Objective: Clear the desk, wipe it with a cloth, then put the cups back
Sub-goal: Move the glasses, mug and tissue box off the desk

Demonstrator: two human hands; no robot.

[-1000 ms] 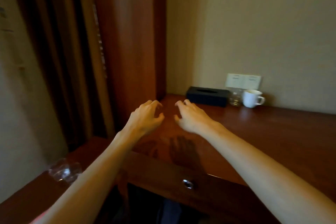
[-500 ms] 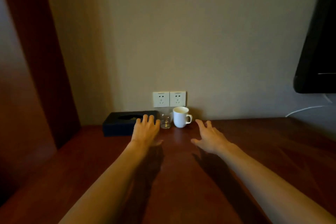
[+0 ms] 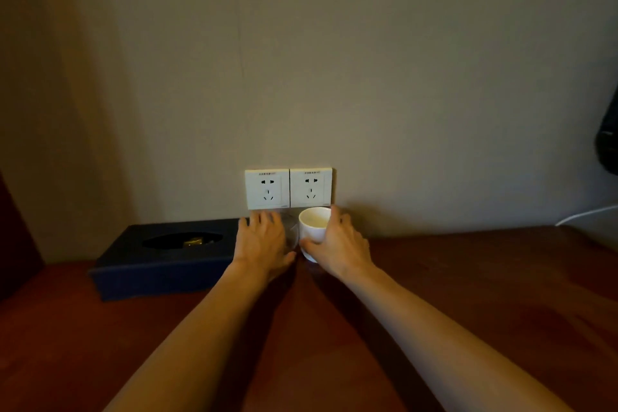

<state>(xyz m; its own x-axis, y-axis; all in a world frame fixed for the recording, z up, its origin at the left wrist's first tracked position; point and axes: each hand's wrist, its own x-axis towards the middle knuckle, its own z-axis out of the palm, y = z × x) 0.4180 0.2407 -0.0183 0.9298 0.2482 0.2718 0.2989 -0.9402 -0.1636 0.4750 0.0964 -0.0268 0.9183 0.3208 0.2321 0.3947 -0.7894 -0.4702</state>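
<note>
Just left of the left hand [image 3: 264,241], a dark blue tissue box [image 3: 160,256] lies flat on the reddish-brown wooden table [image 3: 468,294], its oval slot facing up and its right end touching or nearly touching that hand. The left hand reaches toward the wall, fingers extended around the near and left side of a small clear glass [image 3: 291,231], thumb tucked under toward the glass base; whether the fingers actually grip it cannot be told, since the hand hides most of the glass. Immediately right of the glass, touching or almost touching it, stands a white mug [image 3: 312,227], upright and open at the top. The right hand [image 3: 341,247] wraps this mug from its right side, thumb across the near face and fingers curled behind the far rim. Above both hands, two white wall sockets [image 3: 288,188] sit side by side on the beige wall. Far right of the right hand, a white cable [image 3: 585,215] runs along the wall below a dark object [image 3: 607,144] at the frame edge.
</note>
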